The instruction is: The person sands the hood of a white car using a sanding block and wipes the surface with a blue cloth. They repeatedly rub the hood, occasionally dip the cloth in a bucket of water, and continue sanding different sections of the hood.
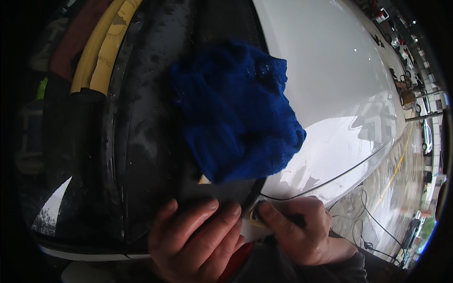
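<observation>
My left hand (198, 240) lies at the near edge of the black windscreen base panel (151, 188) of a car. Its fingers are stretched out and slightly apart, holding nothing that shows. Just to the right, my right hand (302, 231) is curled, with a finger and thumb pressed at the corner where the white bonnet (325, 80) meets the dark trim. Between the two hands a small pale piece with a yellowish edge (257, 222) shows; what the right fingers grip is partly hidden. Beyond them a crumpled blue cloth (240, 113) lies across the black panel and bonnet edge.
Behind the glass at the far left lies a rolled yellow-brown paper sheet (101, 61). On the right, below the car, is a wet, shiny floor (377, 188) with a dark looped cable (363, 231). Parked cars and equipment stand along the far right.
</observation>
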Action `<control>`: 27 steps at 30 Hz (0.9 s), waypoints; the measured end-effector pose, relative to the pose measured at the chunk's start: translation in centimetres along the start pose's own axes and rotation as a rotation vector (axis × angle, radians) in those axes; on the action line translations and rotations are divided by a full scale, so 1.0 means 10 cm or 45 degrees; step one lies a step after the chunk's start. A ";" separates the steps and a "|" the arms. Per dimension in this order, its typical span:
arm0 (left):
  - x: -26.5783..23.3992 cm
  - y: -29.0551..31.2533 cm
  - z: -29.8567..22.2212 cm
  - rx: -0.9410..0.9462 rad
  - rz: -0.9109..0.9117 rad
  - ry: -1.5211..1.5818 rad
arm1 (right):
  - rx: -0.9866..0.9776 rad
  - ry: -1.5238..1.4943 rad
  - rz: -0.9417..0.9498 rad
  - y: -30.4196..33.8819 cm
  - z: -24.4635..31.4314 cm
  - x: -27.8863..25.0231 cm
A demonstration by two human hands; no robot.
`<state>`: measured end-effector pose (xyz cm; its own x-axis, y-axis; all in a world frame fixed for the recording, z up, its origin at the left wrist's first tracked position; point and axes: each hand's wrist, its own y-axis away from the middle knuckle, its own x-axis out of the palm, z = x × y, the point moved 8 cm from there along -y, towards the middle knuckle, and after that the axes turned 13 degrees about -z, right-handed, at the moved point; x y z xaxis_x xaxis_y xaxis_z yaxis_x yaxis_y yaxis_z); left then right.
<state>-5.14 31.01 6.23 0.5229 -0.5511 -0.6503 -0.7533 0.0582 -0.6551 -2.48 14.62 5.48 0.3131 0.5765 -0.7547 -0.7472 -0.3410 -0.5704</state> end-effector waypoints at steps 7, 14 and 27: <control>-0.07 -0.14 -0.01 0.064 0.105 0.010 | -0.002 -0.011 -0.017 0.00 -0.01 0.02; -0.05 -0.08 0.00 0.059 0.088 -0.008 | -0.006 -0.031 0.012 -0.04 -0.02 0.04; -0.09 -0.10 0.04 0.130 0.142 -0.031 | -0.007 -0.042 0.001 -0.25 -0.01 0.05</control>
<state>-4.71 31.84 7.31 0.4490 -0.5163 -0.7293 -0.7631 0.2030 -0.6136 -0.41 15.69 6.44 0.2930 0.6007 -0.7439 -0.7441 -0.3453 -0.5719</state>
